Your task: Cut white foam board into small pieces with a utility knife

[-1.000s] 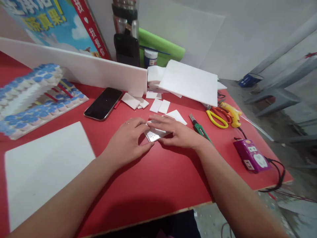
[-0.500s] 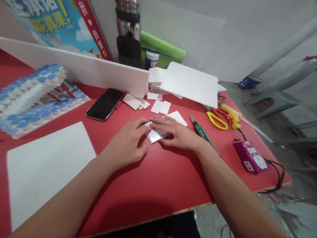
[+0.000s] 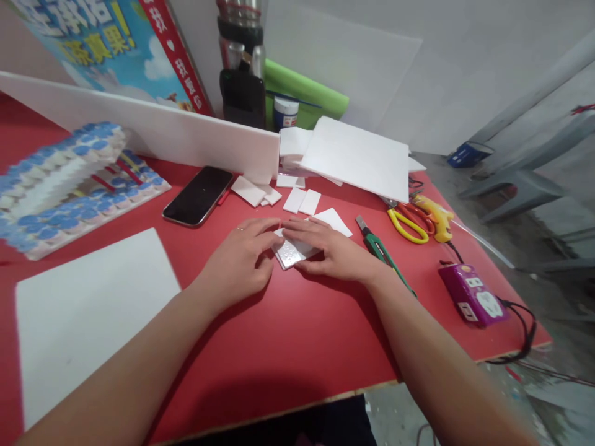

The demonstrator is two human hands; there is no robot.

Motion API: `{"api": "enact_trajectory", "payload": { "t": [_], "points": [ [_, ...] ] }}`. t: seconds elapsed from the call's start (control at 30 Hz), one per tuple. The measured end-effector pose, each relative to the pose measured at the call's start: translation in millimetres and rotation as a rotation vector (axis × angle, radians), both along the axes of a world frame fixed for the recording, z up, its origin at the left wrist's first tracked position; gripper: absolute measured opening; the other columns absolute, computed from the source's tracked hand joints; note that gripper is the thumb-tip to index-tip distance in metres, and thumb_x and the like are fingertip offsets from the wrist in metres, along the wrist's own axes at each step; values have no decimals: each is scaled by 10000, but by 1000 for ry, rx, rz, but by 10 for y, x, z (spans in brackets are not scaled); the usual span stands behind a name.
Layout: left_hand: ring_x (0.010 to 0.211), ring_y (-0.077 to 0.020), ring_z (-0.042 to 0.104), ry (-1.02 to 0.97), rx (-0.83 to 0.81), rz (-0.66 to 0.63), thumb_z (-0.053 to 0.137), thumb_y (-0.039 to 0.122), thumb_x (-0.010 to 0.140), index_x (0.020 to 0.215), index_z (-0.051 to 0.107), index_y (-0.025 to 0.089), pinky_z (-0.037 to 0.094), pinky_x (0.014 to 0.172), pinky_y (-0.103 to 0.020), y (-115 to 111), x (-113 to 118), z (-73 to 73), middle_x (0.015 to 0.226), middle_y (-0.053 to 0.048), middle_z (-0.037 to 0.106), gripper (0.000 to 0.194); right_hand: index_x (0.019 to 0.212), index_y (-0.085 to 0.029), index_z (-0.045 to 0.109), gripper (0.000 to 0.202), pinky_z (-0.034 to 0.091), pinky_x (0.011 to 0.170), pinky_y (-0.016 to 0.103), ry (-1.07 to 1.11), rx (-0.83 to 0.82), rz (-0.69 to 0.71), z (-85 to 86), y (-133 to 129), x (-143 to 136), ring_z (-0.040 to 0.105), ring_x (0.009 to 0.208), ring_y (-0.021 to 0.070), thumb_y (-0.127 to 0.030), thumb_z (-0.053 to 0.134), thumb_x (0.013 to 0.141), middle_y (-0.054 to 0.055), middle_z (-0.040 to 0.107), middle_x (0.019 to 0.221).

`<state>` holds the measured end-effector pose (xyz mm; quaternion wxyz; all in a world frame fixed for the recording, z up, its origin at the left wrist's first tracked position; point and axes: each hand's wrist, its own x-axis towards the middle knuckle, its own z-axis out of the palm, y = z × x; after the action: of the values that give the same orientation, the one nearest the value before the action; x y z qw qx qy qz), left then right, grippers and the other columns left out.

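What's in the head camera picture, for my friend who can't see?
A person's left hand and right hand are at a small, shiny white piece on a red table. A green cutter lies to the right, a black phone to the left.
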<state>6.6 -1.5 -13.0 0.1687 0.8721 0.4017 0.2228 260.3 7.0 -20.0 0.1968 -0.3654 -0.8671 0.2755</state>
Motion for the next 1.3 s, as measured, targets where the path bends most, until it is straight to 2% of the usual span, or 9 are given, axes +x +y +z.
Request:
{"api": "enact_trajectory", "payload": {
  "t": [0.23, 0.47, 0.67, 0.8, 0.97, 1.07, 1.17, 1.3],
  "points": [
    [1364, -349, 615, -5, 18, -1, 542, 212, 888, 1122, 749, 201, 512, 1157, -559, -5, 12, 13, 1397, -133, 710, 312, 1583, -317, 546, 690, 201, 1342, 598, 13, -4, 5, 5, -4, -6, 372, 1604, 274, -259, 745, 925, 75, 502, 1669],
    [1348, -364, 623, -31, 10, 7, 594, 318, 936, 1110, 757, 190, 510, 1144, -580, -21, 27, 21, 1393, -151, 714, 270, 1600, -346, 523, 728, 206, 1337, 613, 21, -14, 3, -18, 3, 4, 371, 1604, 289, -261, 759, 917, 67, 489, 1679],
    [1378, -370, 600, -32, -1, -15, 699, 483, 934, 1191, 742, 181, 471, 1183, -583, -6, 5, 0, 1420, -157, 701, 398, 1587, -309, 545, 696, 211, 1340, 600, 8, -20, -6, 13, -1, -3, 351, 1614, 286, -273, 763, 928, 81, 491, 1677],
    [1371, -366, 599, -33, -4, -15, 724, 543, 926, 1178, 736, 202, 470, 1180, -576, 13, -9, -39, 1419, -138, 701, 424, 1594, -334, 533, 704, 206, 1347, 585, -11, -27, -4, 25, 3, 7, 336, 1620, 282, -297, 768, 932, 54, 487, 1682],
    [1313, -356, 634, -76, 2, -22, 687, 495, 941, 1081, 724, 197, 498, 1149, -545, 1, 48, -31, 1303, -123, 743, 332, 1587, -333, 548, 708, 193, 1351, 583, -18, -24, -9, 28, 1, 18, 342, 1617, 295, -249, 755, 915, 38, 488, 1682],
    [1306, -370, 640, -71, -16, 7, 662, 452, 940, 1068, 721, 211, 498, 1148, -571, -1, 72, -42, 1281, -115, 746, 279, 1585, -363, 547, 734, 186, 1352, 583, -23, -28, -21, 37, -3, 1, 359, 1608, 298, -239, 764, 895, 14, 471, 1693],
    [1350, -383, 624, -76, -9, 8, 667, 492, 938, 1162, 719, 223, 437, 1215, -614, 2, 56, -85, 1380, -124, 718, 353, 1590, -358, 539, 736, 185, 1353, 582, -26, -26, -23, 39, -6, -18, 342, 1617, 289, -249, 767, 899, 18, 467, 1694],
    [1382, -375, 613, -62, 37, -14, 673, 480, 935, 1220, 721, 186, 429, 1240, -588, 1, -4, -94, 1419, -156, 703, 412, 1596, -336, 530, 708, 184, 1352, 584, -28, -19, -10, 47, -3, -10, 332, 1623, 270, -252, 742, 926, 39, 457, 1697]
  ]
}}
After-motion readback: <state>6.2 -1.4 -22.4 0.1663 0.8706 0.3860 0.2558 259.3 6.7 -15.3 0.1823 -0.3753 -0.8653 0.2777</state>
